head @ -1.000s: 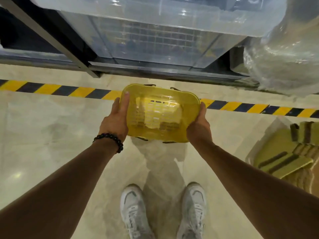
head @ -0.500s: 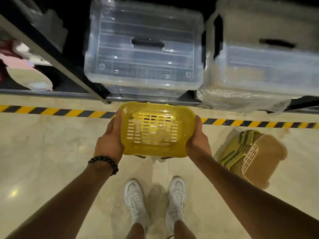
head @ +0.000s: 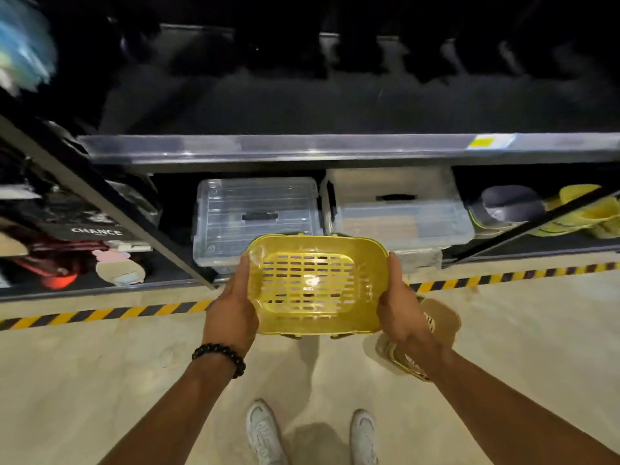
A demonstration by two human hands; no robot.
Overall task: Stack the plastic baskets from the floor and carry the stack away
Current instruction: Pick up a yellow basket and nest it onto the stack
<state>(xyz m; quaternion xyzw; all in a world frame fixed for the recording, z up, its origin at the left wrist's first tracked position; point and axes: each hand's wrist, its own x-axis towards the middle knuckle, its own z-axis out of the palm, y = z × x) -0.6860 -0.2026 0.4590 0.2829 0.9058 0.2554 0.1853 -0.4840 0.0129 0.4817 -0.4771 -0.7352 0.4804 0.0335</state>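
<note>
I hold a yellow slotted plastic basket (head: 315,283) in front of me at about waist height, its open side facing up. My left hand (head: 233,310) grips its left wall and my right hand (head: 399,307) grips its right wall. Below my right forearm, a stack of tan and yellow baskets (head: 439,322) lies tipped on the floor, partly hidden by the arm.
A low shelf rack (head: 302,152) stands ahead, with two clear lidded bins (head: 255,213) on its bottom level and yellow items (head: 583,213) at right. Yellow-black hazard tape (head: 100,313) runs along the floor before it. My white shoes (head: 265,434) stand on pale tiles.
The view has risen and tilted up, showing more of the rack. The basket stays in both hands and is now higher relative to the floor; the floor stack now sits under my right arm.
</note>
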